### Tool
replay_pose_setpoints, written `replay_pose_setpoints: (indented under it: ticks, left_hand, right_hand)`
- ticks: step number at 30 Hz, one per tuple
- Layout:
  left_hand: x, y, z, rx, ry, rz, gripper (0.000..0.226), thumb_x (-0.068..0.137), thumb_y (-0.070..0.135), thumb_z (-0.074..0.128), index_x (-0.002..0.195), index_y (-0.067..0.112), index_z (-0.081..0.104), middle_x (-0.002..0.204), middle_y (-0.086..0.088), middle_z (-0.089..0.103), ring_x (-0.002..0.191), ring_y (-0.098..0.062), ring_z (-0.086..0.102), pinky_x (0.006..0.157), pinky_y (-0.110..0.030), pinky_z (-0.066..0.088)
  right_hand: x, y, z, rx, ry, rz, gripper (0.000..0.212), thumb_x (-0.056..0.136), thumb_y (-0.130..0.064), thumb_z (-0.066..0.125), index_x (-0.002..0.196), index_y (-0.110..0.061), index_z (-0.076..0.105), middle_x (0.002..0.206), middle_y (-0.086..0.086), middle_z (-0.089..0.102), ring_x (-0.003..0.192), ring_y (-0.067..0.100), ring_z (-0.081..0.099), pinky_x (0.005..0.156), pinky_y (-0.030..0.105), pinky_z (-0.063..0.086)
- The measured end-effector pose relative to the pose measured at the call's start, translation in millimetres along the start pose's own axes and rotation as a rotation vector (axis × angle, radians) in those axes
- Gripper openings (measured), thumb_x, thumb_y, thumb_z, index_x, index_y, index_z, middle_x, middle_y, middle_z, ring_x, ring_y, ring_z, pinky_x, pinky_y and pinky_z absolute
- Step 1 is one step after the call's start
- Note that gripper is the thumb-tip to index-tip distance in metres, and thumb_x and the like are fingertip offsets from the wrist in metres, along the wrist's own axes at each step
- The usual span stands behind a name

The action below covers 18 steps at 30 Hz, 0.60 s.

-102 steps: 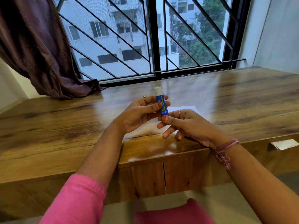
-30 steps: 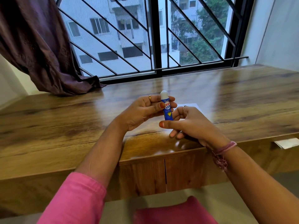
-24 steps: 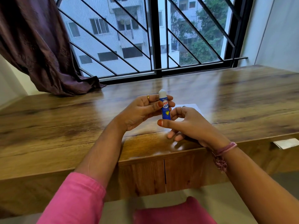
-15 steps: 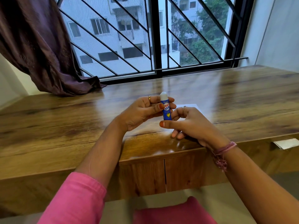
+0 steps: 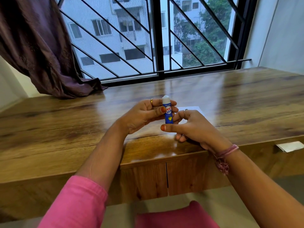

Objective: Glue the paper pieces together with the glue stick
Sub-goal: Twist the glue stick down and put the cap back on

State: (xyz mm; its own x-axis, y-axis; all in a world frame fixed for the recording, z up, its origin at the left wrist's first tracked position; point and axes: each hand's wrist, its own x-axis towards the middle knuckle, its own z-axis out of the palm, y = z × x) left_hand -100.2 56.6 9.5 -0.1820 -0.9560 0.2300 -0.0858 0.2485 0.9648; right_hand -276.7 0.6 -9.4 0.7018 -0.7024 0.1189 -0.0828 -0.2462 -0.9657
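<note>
Blue glue stick (image 5: 168, 112) stands upright, white tip up, gripped by the left hand (image 5: 144, 115), its base pinched by the right hand (image 5: 189, 127) (paper (image 5: 189, 109) lies just behind, on the desk (image 5: 65, 129)).

Soft daylight from the window (image 5: 148, 38) glares off the desk (image 5: 213, 96).

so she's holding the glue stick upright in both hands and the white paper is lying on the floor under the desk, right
Not quite. The glue stick is upright, held by the left hand and the right hand, but the head view shows the white paper lying on the desk, behind the hands.
</note>
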Motion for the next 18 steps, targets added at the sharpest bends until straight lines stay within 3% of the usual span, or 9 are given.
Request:
replay_pose_setpoints:
  ticks: [4,9,12,18]
  left_hand:
    - [0.2,-0.5,0.4,0.0,-0.001,-0.003,0.032,0.09,0.011,0.047,0.12,0.01,0.056,0.109,0.0,0.071,0.108,-0.017,0.063,0.093,-0.028,0.05]
    - [-0.5,-1.0,-3.0,0.021,0.006,0.009,0.029,0.094,0.009,0.046,0.121,0.013,0.057,0.111,0.0,0.07,0.11,-0.019,0.063,0.095,-0.029,0.049]
    - [-1.0,-0.8,-2.0,0.031,-0.012,0.004,0.03,0.094,0.007,0.044,0.12,0.013,0.057,0.111,0.001,0.07,0.109,-0.017,0.063,0.094,-0.028,0.049]
    - [-0.1,1.3,1.2,0.012,-0.008,-0.001,0.031,0.089,0.013,0.047,0.118,0.013,0.058,0.108,0.002,0.071,0.108,-0.014,0.064,0.092,-0.026,0.05]
  right_hand:
    - [0.0,0.5,1.7,-0.093,-0.005,-0.029,0.043,0.066,-0.033,0.084,0.092,-0.011,0.057,0.068,0.007,0.061,0.049,0.013,0.056,0.046,0.021,0.047]
    - [-0.5,0.9,-1.4,-0.05,-0.07,0.0,0.032,0.078,-0.028,0.075,0.105,-0.016,0.063,0.048,-0.002,0.058,0.042,0.007,0.052,0.045,0.016,0.045]
    - [0.3,1.1,-0.9,-0.054,-0.038,-0.005,0.027,0.075,-0.025,0.078,0.095,-0.014,0.065,0.051,-0.003,0.058,0.041,0.007,0.051,0.045,0.016,0.045]
    - [-1.1,-0.3,3.7,-0.179,0.055,-0.067,0.039,0.067,-0.036,0.083,0.085,-0.016,0.055,0.061,0.0,0.057,0.047,0.012,0.056,0.043,0.018,0.043]
